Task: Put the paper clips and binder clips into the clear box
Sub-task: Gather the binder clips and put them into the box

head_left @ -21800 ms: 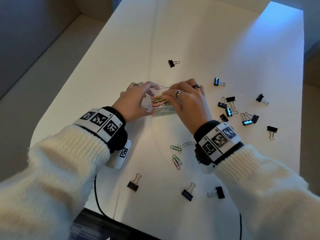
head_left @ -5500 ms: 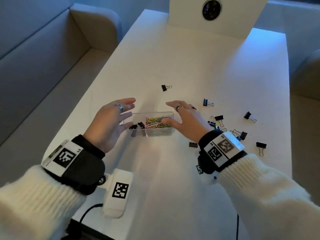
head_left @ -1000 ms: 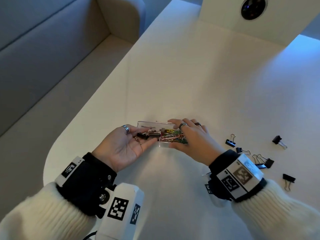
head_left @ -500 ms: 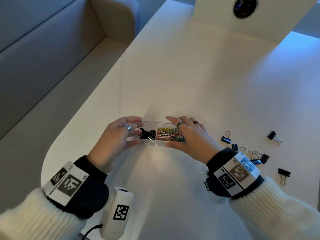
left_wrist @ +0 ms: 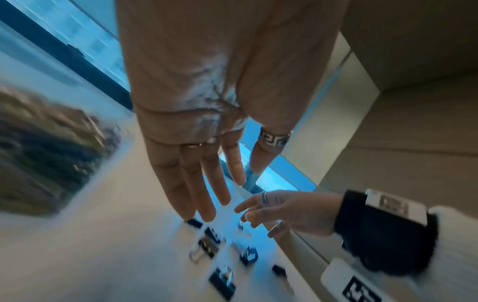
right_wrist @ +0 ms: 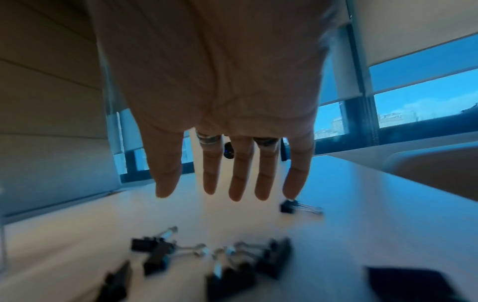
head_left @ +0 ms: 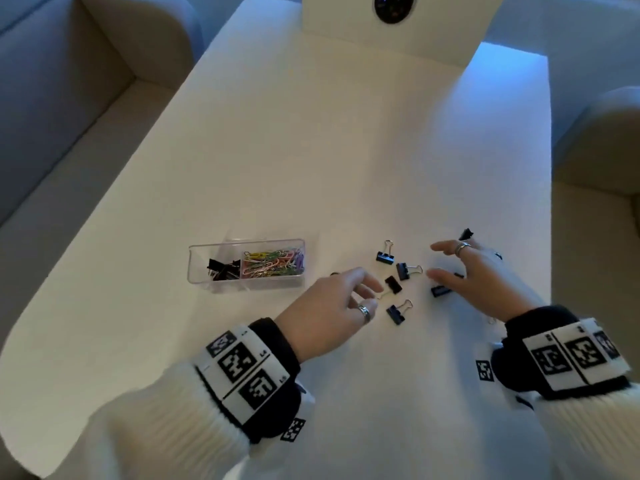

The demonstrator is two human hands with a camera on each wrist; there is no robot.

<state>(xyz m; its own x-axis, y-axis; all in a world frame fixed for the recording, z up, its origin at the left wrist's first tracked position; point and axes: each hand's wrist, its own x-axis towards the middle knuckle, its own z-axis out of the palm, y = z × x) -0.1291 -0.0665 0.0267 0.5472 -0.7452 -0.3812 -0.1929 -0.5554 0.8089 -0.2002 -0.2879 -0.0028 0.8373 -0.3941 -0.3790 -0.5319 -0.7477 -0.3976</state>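
Dim bluish window light; both wrist views motion-blurred, edges warped.

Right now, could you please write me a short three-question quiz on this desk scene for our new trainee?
1. True or false: the clear plastic box holds both coloured paper clips and black binder clips.
2. Where do the loose black binder clips on the white table lie? A) left of the box B) right of the box C) behind the box
3. Fill in: the left hand and right hand each hold ____.

Key: 1 true; 2 B; 3 nothing.
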